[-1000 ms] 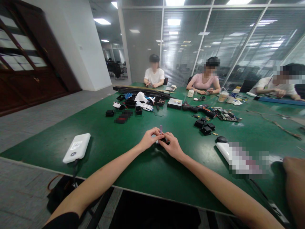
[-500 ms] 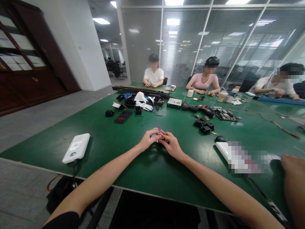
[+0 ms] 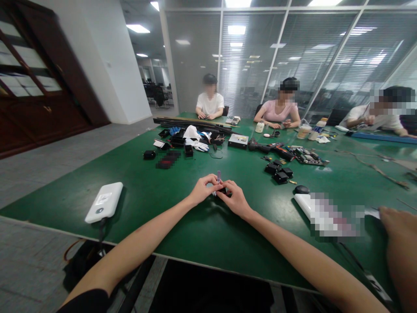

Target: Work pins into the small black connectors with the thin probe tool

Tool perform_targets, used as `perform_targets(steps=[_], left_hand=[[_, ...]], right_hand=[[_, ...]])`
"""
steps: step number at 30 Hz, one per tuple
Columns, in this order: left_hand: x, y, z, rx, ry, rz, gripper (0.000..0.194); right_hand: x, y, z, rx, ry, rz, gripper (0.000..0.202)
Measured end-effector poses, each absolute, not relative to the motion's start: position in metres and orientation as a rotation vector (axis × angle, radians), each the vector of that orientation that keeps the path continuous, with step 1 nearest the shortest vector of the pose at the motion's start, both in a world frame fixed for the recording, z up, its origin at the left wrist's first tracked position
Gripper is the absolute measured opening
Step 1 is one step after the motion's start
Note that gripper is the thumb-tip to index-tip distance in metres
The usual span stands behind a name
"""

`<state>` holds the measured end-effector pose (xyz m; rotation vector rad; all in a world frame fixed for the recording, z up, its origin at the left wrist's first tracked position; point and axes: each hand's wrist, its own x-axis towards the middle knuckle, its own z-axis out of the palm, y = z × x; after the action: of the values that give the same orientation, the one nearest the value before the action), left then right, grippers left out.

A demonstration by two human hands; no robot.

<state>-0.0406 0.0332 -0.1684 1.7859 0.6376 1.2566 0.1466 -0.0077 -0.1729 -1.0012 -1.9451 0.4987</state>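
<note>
Over the middle of the table, my left hand (image 3: 205,189) and my right hand (image 3: 235,195) meet at the fingertips. A small translucent purple stick (image 3: 219,175) stands upright from the fingers of my left hand, which are closed around its lower part. My right hand is closed with thumb and fingers on a small black box-like part (image 3: 223,190), just below and to the right of the stick. The fingers cover most of that part. A bit of something white shows under the fingertips, too small to name.
On the green table (image 3: 156,191), a white device with a cable (image 3: 104,202) lies left. Black boxes (image 3: 280,176) and a circuit board (image 3: 308,155) sit right of centre; white gloves (image 3: 198,144) lie behind. Another person's arm (image 3: 402,252) rests at the right edge. Several people sit opposite.
More of the black part shows between my hands, as my right fingers have shifted slightly. The purple stick remains upright, nearly in place. The arm at the right edge moved slightly left.
</note>
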Motion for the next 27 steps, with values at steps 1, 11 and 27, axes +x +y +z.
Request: perform_targets(steps=[1,11,27], left_hand=[[-0.04,0.033,-0.169,1.777,0.635,1.254,0.036],[-0.045,0.033,-0.164,1.828,0.519,1.179,0.026],[-0.036,0.034,-0.171,1.702,0.589,1.191,0.04]], right_hand=[[0.147,-0.007,-0.173,-1.007,-1.94,0.502,0.013],[0.148,-0.006,-0.173,-0.973,-1.922,0.546,0.011],[0.148,-0.007,-0.171,-0.985,-1.946,0.5,0.014]])
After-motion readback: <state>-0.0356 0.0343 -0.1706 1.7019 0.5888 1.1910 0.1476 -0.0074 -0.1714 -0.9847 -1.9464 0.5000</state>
